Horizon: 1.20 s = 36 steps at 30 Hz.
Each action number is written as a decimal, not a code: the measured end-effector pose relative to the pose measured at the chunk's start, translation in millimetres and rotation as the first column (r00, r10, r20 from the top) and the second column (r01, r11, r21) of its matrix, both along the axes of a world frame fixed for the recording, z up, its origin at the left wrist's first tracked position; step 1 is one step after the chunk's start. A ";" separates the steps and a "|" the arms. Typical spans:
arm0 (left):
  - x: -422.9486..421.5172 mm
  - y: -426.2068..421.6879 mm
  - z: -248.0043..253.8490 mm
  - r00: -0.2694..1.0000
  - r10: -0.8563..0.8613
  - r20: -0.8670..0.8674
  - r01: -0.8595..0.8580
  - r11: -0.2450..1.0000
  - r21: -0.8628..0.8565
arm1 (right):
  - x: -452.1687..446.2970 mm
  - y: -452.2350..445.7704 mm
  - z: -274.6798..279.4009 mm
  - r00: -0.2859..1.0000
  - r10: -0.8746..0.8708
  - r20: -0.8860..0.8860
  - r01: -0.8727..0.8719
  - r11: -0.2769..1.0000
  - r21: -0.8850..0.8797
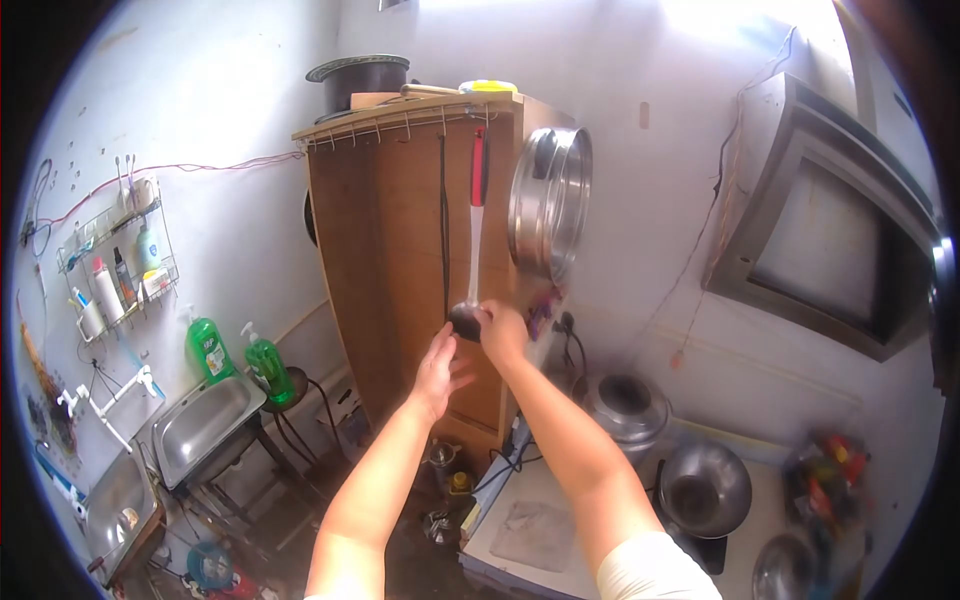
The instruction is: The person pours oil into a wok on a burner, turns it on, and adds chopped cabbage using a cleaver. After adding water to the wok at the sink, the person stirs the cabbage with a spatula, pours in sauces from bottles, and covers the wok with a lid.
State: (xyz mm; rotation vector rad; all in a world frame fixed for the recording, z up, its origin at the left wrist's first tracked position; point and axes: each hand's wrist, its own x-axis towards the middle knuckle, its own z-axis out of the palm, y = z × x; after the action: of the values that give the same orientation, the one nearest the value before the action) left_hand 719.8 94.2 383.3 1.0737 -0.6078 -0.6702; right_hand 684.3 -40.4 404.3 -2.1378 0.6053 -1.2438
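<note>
Right hand (pixel 503 332) seems to pinch the edge of the bowl of the ladle (pixel 476 240), whose shaft rises upright above this hand; left hand (pixel 436 375) is unclenched and holds nothing, its fingers just beside the bowl, touching or not I cannot tell. About progress, I judge that the work is midway: the red and black handle is up at the wire rack (pixel 400 125), high above both hands, but whether it is hooked is too small to see. What is left, I think, is to separate the hand from the ladle, or the ladle from the rack; which of them, the view does not show. Around the hands are pale walls (pixel 620 60); directly behind them stands a wooden cabinet (pixel 350 250). Far to the right of the right hand, a range hood (pixel 815 220) is mounted; below that hand is a white counter (pixel 768 485), carrying a wok (pixel 703 490) and a cloth (pixel 535 535). Well left of the left hand are a steel sink (pixel 190 420) and two green bottles (pixel 208 350).
</note>
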 end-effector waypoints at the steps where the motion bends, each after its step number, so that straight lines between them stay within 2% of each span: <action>1: 1.4 2.2 -1.1 0.999 0.026 0.020 -0.026 1.000 -0.012 | -4.2 4.5 0.9 1.000 -0.005 0.018 0.006 0.999 -0.040; 8: 0.0 19.6 -5.0 0.920 0.287 0.267 -0.265 0.957 -0.117 | -32.4 24.0 2.1 0.974 0.201 0.106 -0.180 0.966 -0.184; 11: 1.1 39.5 -9.0 0.634 0.462 0.620 -0.472 0.866 -0.163 | -60.8 43.1 -2.1 0.951 0.299 0.078 -0.274 0.933 -0.231; 12: -5.7 50.4 -5.9 0.601 0.463 0.651 -0.448 0.870 -0.206 | -72.3 51.5 -8.7 0.940 0.334 0.068 -0.308 0.917 -0.252; 14: -30.1 75.9 -1.0 0.747 0.351 0.565 -0.233 0.934 -0.272 | -98.3 73.7 -25.8 0.925 0.379 0.029 -0.356 0.890 -0.283; 16: -56.6 105.3 -6.5 0.882 0.103 0.460 0.033 0.960 -0.278 | -124.6 94.2 -54.6 0.901 0.432 -0.029 -0.424 0.866 -0.264; 17: -66.7 121.0 -14.7 0.890 -0.003 0.456 0.122 0.965 -0.232 | -139.7 105.6 -71.9 0.891 0.449 -0.061 -0.450 0.859 -0.244; 19: -72.6 145.2 -63.8 0.869 -0.195 0.455 0.266 0.959 -0.097 | -165.2 128.1 -122.4 0.863 0.495 -0.099 -0.505 0.853 -0.135; 21: -89.0 161.6 -113.4 0.817 -0.291 0.498 0.382 0.920 -0.090 | -195.1 152.5 -175.1 0.887 0.441 -0.138 -0.450 0.892 -0.035; 23: -115.0 180.7 -143.8 0.849 -0.360 0.387 0.391 0.920 0.000 | -225.2 185.0 -206.5 0.946 0.315 0.076 -0.315 0.949 -0.011; 25: -136.0 194.8 -168.3 0.830 -0.312 0.462 0.245 0.949 0.199 | -259.8 215.6 -227.0 0.980 0.198 0.032 -0.196 0.913 0.357; 26: -140.4 195.2 -187.6 0.772 -0.313 0.553 0.242 0.949 0.200 | -277.6 226.5 -232.0 0.989 0.147 0.001 -0.126 0.844 0.521; 27: -145.2 192.7 -205.2 0.706 -0.307 0.638 0.239 0.952 0.194 | -297.3 237.7 -225.3 0.979 0.199 0.044 -0.166 0.653 0.739; 28: -158.0 192.6 -206.6 0.649 -0.330 0.685 0.227 0.944 0.240 | -318.6 252.5 -209.5 0.966 0.234 0.109 -0.200 0.407 0.891; 29: -168.7 190.5 -210.8 0.556 -0.342 0.758 0.199 0.940 0.277 | -338.0 267.0 -198.0 0.950 0.246 0.192 -0.228 0.126 0.965; 30: -180.5 187.7 -216.5 0.506 -0.352 0.787 0.224 0.935 0.275 | -354.7 279.6 -195.4 0.916 0.278 0.290 -0.305 0.012 0.952; 31: -194.2 184.7 -218.1 0.455 -0.358 0.815 0.246 0.931 0.271 | -371.7 289.9 -190.7 0.838 0.255 0.483 -0.440 -0.209 0.874; 32: -209.8 178.7 -215.7 0.254 -0.241 0.937 0.253 0.951 0.176 | -388.3 300.0 -185.7 0.754 0.183 0.631 -0.563 -0.315 0.764; 33: -224.5 174.7 -216.5 0.220 -0.269 0.938 0.295 0.935 0.199 | -403.8 308.5 -183.5 0.647 0.097 0.756 -0.670 -0.401 0.625; 34: -237.1 169.9 -221.4 0.169 -0.222 0.960 0.303 0.939 0.164 | -417.4 314.9 -189.9 0.559 0.041 0.828 -0.745 -0.413 0.524; 36: -263.4 162.8 -222.3 0.082 -0.142 0.987 0.328 0.938 0.108 | -445.1 327.9 -195.1 0.502 -0.149 0.852 -0.803 -0.445 0.396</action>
State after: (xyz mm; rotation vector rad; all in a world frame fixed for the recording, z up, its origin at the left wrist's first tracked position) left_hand 456.4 257.0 161.0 1.1994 -2.0836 -0.0086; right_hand 239.2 287.5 209.2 -0.1170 0.0930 -0.3301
